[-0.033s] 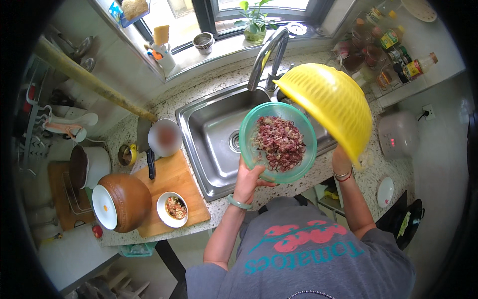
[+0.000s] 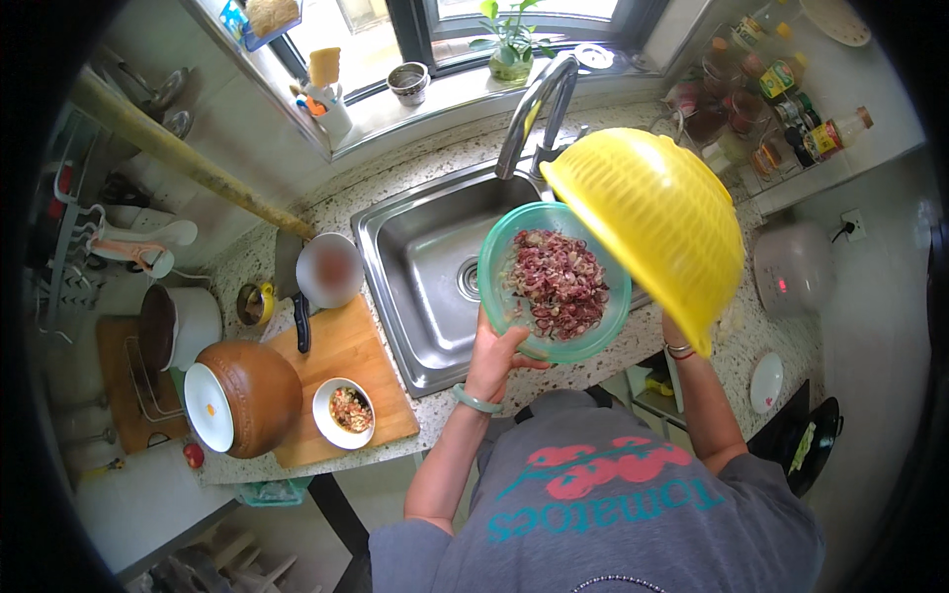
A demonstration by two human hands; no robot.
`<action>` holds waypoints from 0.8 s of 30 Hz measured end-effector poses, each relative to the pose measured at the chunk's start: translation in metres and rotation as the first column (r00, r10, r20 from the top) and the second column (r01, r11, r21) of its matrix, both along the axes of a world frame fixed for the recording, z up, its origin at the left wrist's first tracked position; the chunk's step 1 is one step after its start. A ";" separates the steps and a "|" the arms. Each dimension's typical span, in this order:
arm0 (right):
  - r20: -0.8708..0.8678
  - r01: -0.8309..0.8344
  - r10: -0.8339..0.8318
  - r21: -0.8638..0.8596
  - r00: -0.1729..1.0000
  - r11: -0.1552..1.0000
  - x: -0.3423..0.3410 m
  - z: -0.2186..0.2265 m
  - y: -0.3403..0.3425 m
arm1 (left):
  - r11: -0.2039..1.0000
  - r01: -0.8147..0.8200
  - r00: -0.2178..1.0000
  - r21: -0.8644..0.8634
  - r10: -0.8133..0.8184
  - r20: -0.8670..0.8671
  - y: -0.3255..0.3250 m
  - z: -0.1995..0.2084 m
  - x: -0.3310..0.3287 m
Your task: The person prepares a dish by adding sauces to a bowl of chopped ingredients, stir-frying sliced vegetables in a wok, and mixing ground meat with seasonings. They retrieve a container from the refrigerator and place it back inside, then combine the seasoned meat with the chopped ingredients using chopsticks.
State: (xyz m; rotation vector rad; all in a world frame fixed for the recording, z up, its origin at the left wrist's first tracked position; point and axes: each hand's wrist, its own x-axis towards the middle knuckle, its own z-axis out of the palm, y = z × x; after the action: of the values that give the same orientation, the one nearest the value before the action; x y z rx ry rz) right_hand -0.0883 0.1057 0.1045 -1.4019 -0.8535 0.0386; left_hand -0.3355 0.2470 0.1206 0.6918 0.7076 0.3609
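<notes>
The sink [image 2: 413, 269] is set into a speckled surface [image 2: 390, 180]. Over the sink's near right part, the left hand [image 2: 497, 358] holds up a green bowl [image 2: 583, 350], its fingers clamped on the near left rim. Chopped reddish food [image 2: 557, 282] lies heaped in the bowl. The right hand [image 2: 674, 333] is to the right of the sink, mostly behind a yellow colander [image 2: 660, 212]; the colander hides its fingers, so I cannot tell whether they are apart or clamped. The colander is tilted, its ribbed outside turned up, and overlaps the green bowl's right edge in this view; whether the 2 touch is unclear.

Left of the sink lies a cutting board [image 2: 381, 341], bearing a knife [image 2: 302, 326] with a black handle and a white bowl [image 2: 322, 411] of chopped seasoning [image 2: 349, 408]. Farther left of the sink is a round brown pot [image 2: 265, 395]. A faucet [image 2: 532, 109] arches over the sink's far edge. Right of the sink are a rice cooker [image 2: 791, 265] and a small white plate [image 2: 766, 383].
</notes>
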 end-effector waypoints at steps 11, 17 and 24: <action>0.738 0.012 0.153 -0.213 0.658 0.977 -0.019 0.014 0.047 | 0.981 -0.106 0.994 0.165 0.107 0.003 -0.007 -0.032 -0.014; 0.698 -0.010 0.265 -0.346 0.665 0.938 -0.021 0.026 0.047 | 0.997 -0.059 0.997 0.039 0.061 -0.049 -0.002 -0.007 -0.022; 0.408 -0.232 0.409 -0.418 0.816 0.879 -0.030 0.039 0.048 | 0.993 -0.021 0.998 0.120 0.027 -0.050 0.001 0.000 -0.017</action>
State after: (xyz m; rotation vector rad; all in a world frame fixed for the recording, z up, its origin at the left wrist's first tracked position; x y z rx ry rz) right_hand -0.1179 0.1534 0.1436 -1.6100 -1.5747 0.1089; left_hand -0.3530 0.2477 0.1204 0.8092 0.7481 0.4109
